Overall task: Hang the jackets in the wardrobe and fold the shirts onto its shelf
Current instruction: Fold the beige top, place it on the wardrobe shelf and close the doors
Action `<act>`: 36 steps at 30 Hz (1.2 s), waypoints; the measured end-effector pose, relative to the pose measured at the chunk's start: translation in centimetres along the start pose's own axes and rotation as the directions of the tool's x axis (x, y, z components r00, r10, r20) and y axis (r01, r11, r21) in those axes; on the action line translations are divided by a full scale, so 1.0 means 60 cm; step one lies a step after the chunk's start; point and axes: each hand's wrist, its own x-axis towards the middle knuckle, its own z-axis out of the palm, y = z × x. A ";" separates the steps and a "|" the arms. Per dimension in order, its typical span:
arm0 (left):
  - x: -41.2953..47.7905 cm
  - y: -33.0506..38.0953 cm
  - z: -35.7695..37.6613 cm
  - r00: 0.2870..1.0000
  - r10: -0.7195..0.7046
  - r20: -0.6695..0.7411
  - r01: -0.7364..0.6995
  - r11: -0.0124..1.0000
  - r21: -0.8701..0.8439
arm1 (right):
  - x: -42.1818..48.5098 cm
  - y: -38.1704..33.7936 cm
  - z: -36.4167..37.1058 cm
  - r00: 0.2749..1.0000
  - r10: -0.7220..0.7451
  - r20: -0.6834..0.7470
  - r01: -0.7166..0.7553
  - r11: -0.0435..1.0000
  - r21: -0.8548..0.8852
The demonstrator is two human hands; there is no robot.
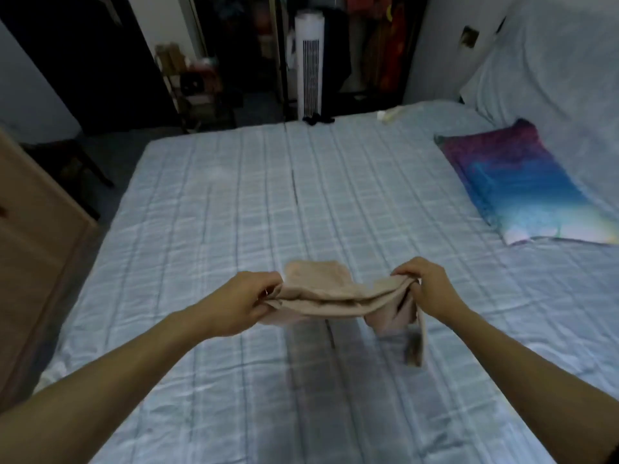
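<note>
**Beige shirt held over the bed**

Pale blue checked cover on the bed fills most of what I see, wrinkled, running away from me toward the far wall. Beyond its far edge, an open wardrobe with dark and red garments hanging, dim. White tower fan stands upright in front of it. Purple-to-blue pillow lies flat along the right side of the bed. Beige shirt, bunched and partly folded, is stretched between both my hands above the near part of the bed; one loose end dangles below the right side. My left hand is closed on its left edge. My right hand pinches the right edge, fingers curled shut on cloth.
</note>
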 end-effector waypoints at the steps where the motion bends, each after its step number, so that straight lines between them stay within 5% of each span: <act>1: -0.017 -0.009 0.029 0.995 0.008 0.098 -0.011 1.000 0.030 | -0.034 0.007 0.020 0.999 -0.013 0.042 0.013 1.000 -0.003; 8: -0.112 -0.020 0.225 0.838 -0.058 0.543 0.035 0.998 0.051 | -0.247 0.071 0.151 0.930 0.020 0.367 -0.022 1.000 0.003; 16: -0.170 0.003 0.415 0.686 -0.115 0.719 0.078 0.993 0.084 | -0.411 0.136 0.236 0.791 0.140 0.595 -0.099 0.990 -0.101; 21: -0.190 -0.008 0.504 0.513 -0.194 0.836 0.164 0.978 0.127 | -0.456 0.141 0.267 0.609 0.166 0.775 -0.093 0.986 -0.138; 23: -0.180 -0.027 0.520 0.567 -0.213 0.796 0.195 0.973 0.121 | -0.451 0.140 0.274 0.701 0.221 0.678 -0.243 0.968 -0.064; 25: -0.155 -0.049 0.532 0.738 -0.228 0.635 0.220 0.971 0.093 | -0.437 0.149 0.280 0.843 0.247 0.477 -0.285 0.959 0.007; 27: -0.115 -0.064 0.537 0.869 -0.233 0.437 0.246 0.969 0.027 | -0.422 0.165 0.283 0.910 0.297 0.290 -0.323 0.945 0.045; 32: -0.007 -0.066 0.543 0.947 -0.283 0.150 0.314 0.915 -0.253 | -0.391 0.208 0.270 0.892 0.451 -0.025 -0.451 0.892 0.015; 36: 0.075 -0.059 0.557 0.956 -0.289 0.058 0.288 0.877 -0.385 | -0.370 0.236 0.246 0.798 0.581 -0.157 -0.592 0.806 -0.024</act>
